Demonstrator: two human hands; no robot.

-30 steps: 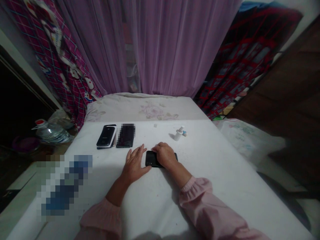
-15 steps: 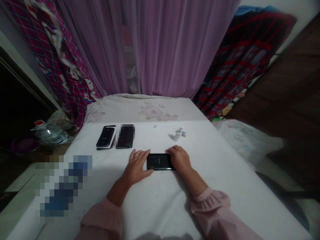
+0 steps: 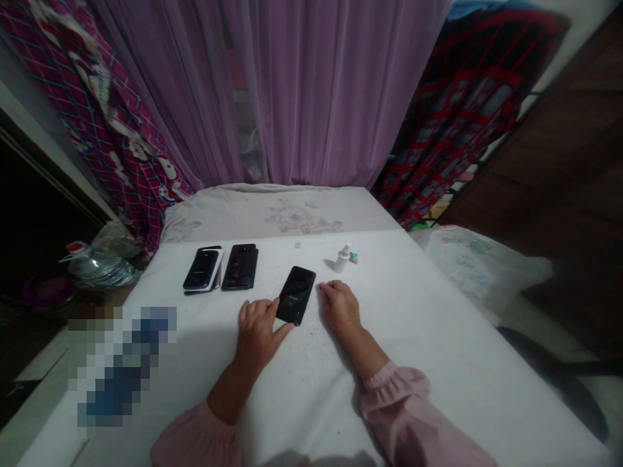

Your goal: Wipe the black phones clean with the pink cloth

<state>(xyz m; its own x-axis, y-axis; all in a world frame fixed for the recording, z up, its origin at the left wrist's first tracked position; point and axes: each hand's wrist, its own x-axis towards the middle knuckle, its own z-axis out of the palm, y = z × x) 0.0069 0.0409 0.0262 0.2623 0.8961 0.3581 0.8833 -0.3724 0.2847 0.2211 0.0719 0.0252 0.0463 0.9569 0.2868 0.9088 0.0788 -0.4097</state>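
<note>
A glossy black smartphone (image 3: 296,295) lies flat and askew on a smooth white bed sheet (image 3: 418,337), between the person's two open hands. The left hand (image 3: 257,334) rests with its fingertips (image 3: 269,303) against the phone's lower left edge, not gripping it; the right hand (image 3: 341,310) lies palm down just beside the opposite edge. Farther along the sheet sit a stack of phones (image 3: 202,269), a second black phone (image 3: 239,266) and a small white plastic bottle (image 3: 343,258).
</note>
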